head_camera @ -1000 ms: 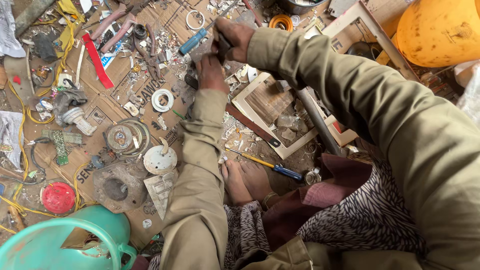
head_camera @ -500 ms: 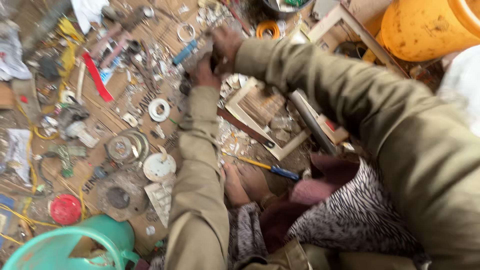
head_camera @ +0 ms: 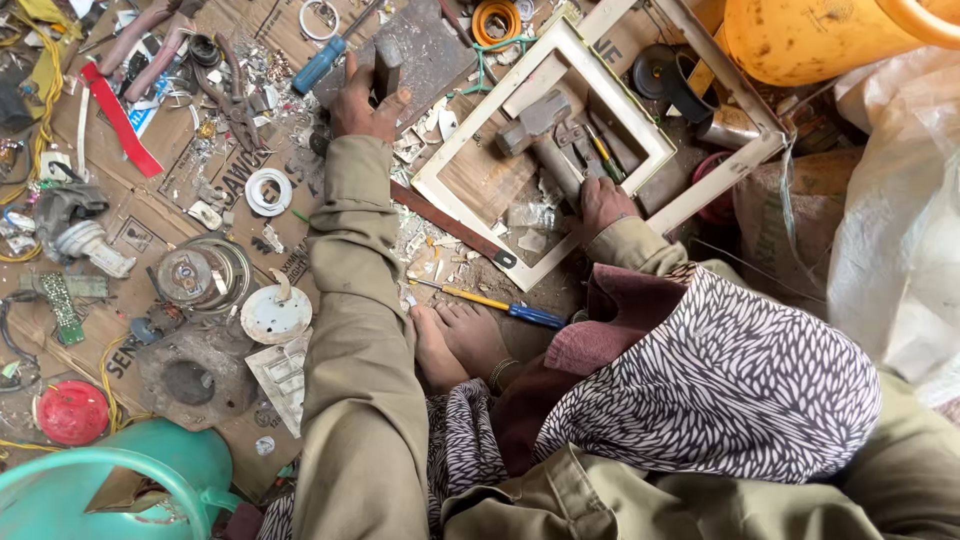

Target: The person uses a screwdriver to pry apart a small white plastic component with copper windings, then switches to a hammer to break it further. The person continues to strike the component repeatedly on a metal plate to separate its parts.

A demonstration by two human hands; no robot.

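Both hands closed: left (head_camera: 362, 102) round dark block (head_camera: 387, 62), right (head_camera: 603, 205) on hammer (head_camera: 545, 140).

Scrap crowds the brown cardboard floor sheet (head_camera: 215, 160); bare room only inside the white rectangular frame (head_camera: 432, 190), beside the grey-headed hammer (head_camera: 545, 135).

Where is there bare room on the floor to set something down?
Little room. One bare cardboard patch lies between the red strip and the white ring. Small scraps crowd the rest. The tray holds a hammer under the right hand; the left hand grips a dark block.
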